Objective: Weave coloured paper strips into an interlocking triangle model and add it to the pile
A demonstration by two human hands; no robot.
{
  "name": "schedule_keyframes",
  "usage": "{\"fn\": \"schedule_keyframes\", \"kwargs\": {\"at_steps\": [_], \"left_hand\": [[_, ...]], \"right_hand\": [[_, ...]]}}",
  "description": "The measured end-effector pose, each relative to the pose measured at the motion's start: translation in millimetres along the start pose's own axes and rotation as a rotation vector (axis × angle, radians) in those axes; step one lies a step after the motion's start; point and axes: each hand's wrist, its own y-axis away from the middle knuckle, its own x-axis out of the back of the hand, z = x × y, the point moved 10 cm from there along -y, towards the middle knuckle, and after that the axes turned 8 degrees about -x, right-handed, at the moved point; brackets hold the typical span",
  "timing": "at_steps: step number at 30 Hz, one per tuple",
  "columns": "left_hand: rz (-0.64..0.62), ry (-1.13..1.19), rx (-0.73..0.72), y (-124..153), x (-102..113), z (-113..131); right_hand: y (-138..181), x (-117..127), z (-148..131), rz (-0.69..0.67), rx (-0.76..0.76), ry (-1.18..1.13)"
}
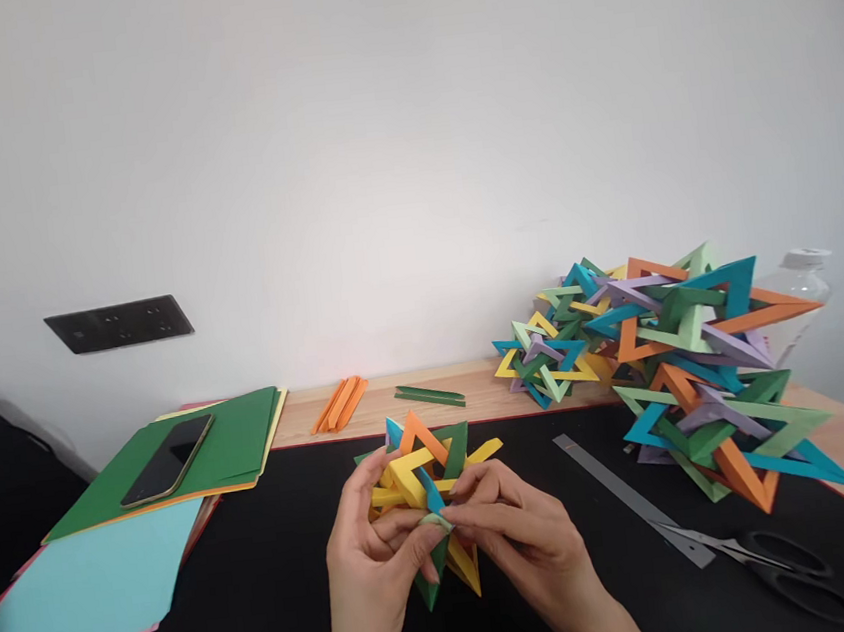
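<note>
Both hands hold a partly interlocked origami star (411, 480) of yellow, green, orange and blue folded strips above the black mat. My left hand (366, 538) grips it from the left, thumb pressed near a pale green piece at the front. From the right, the fingertips of my right hand (524, 526) pinch at that same spot, beside a blue strip. A yellow strip end sticks out past the right fingers. Green and yellow points show below the hands. The fingertips cover the exact joint between them.
Several finished paper stars (684, 329) are heaped at right, before a clear bottle (804, 291). A steel ruler (629, 495) and scissors (765, 561) lie near them. Orange strips (339, 405) and green strips (430, 396) lie behind. At left, a phone (170, 460) rests on coloured paper (245, 430).
</note>
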Motion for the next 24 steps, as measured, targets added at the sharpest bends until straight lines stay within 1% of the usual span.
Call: {"fn": "schedule_keyframes", "kwargs": {"at_steps": [7,12,15,17,21,24], "left_hand": [[-0.009,0.03,0.013,1.0,-2.2,-0.7],[0.0,0.024,-0.007,0.8,-1.3,0.8],[-0.01,0.015,-0.017,1.6,-2.6,2.1],[-0.024,0.009,-0.023,1.8,-3.6,3.0],[-0.084,0.014,-0.019,-0.4,-4.4,1.1],[-0.14,0.026,-0.008,-2.6,-2.9,-3.8]], "right_hand": [[2.7,-0.2,-4.2,0.073,0.021,0.039],[4.1,-6.1,-5.5,-0.009,0.034,0.1],[3.6,-3.4,-10.5,-0.009,0.05,0.164],[1.9,-4.8,-11.3,-0.049,0.023,0.236],[1.1,-17.6,-10.2,-0.248,-0.017,0.444],[0.8,-19.3,-8.1,-0.298,-0.031,0.522]]}}
